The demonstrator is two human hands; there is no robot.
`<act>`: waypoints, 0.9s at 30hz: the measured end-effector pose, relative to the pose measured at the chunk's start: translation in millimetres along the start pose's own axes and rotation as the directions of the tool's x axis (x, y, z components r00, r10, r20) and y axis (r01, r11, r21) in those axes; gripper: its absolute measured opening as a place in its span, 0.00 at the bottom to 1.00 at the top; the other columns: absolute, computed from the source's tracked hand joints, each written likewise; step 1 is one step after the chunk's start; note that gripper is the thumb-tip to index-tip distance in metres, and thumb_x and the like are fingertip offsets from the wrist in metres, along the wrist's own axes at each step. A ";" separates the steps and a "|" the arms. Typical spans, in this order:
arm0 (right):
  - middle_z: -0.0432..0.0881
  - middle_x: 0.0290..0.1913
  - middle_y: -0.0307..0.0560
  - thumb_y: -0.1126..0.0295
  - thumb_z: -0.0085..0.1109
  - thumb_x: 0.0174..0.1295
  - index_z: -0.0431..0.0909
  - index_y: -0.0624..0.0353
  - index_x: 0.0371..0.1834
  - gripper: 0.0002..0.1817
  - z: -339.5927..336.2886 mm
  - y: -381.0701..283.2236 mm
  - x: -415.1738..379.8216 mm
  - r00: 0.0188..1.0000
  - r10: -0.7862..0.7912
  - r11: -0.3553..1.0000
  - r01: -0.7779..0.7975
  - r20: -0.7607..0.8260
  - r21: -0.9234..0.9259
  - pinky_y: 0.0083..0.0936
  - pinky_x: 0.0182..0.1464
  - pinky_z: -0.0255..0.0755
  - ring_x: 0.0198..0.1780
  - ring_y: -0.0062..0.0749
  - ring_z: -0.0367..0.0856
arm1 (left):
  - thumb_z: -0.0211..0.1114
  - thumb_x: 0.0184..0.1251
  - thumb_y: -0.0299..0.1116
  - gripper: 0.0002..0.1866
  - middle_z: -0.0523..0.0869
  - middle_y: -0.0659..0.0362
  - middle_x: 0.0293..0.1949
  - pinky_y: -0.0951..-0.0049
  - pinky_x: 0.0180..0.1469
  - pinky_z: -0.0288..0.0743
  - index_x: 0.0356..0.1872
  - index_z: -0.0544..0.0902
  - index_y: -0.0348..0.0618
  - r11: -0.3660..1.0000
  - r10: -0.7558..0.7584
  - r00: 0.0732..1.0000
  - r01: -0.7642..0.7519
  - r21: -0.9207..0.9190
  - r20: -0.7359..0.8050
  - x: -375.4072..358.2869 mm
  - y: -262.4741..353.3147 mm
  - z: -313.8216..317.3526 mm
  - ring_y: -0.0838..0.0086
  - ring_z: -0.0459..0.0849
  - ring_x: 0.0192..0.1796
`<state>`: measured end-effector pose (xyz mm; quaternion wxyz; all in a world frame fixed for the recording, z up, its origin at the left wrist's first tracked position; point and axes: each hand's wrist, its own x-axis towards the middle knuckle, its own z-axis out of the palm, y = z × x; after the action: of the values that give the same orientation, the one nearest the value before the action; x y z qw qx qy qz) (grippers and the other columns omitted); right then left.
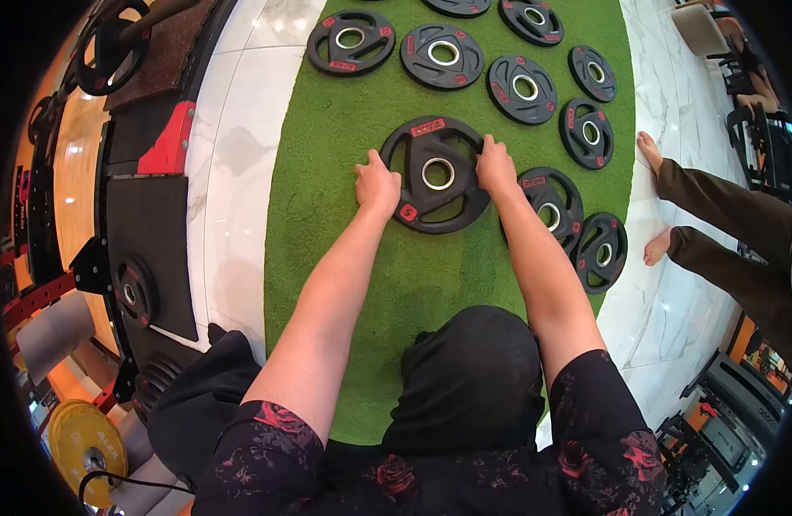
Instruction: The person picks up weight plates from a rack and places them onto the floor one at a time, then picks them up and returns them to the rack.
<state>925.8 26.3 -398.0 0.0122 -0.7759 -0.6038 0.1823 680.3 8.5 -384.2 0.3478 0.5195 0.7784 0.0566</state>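
Between my two hands is a black weight plate (419,215) with red labels, three grip openings and a metal ring at its centre. My left hand (379,185) is closed around its left rim, fingers through the opening. On the opposite rim, my right hand (497,165) is closed in the same way. The plate faces up, over the green turf (327,258). Just right of my right wrist lies another black plate (561,191), partly covered by my forearm, with a smaller plate (615,249) beside it.
Several more plates, such as this one (443,77), lie flat across the far turf. A barefoot person's legs (714,191) are at the right on white tile. To the left are a red-and-black rack (168,142), a plate (131,294) on a black mat and a yellow plate (69,439).
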 end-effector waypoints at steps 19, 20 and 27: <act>0.83 0.51 0.73 0.73 0.57 0.63 0.76 0.66 0.51 0.15 -44.3 -500.1 -65.1 0.868 -0.490 0.869 0.479 0.081 0.120 0.53 0.58 0.78 0.54 0.68 0.84 | 0.76 0.55 0.41 0.27 0.88 0.42 0.49 0.50 0.58 0.80 0.56 0.81 0.42 0.999 -0.029 0.892 0.039 0.011 -0.451 13.1 -283.5 -427.2 0.46 0.87 0.54; 0.83 0.51 0.73 0.72 0.57 0.63 0.76 0.66 0.51 0.14 -35.7 -535.9 -75.5 0.842 -0.533 0.844 0.521 0.087 0.127 0.52 0.58 0.79 0.54 0.67 0.84 | 0.76 0.55 0.41 0.27 0.88 0.41 0.48 0.50 0.57 0.81 0.56 0.81 0.42 0.999 -0.045 0.879 0.049 -0.002 -0.475 6.2 -311.4 -450.7 0.46 0.87 0.54; 0.84 0.48 0.70 0.71 0.62 0.63 0.75 0.66 0.52 0.16 62.7 -745.1 -160.1 0.657 -0.746 0.665 0.736 0.105 0.127 0.46 0.54 0.83 0.52 0.62 0.87 | 0.75 0.56 0.38 0.27 0.90 0.46 0.46 0.56 0.35 0.89 0.57 0.81 0.40 0.927 -0.363 0.789 0.252 -0.278 -0.496 -38.0 -515.3 -535.2 0.53 0.92 0.44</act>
<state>179.5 64.6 -235.4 0.0690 -0.4458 -0.8594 0.2405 -29.2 -111.3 -195.2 0.1689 0.3111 0.9092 0.2193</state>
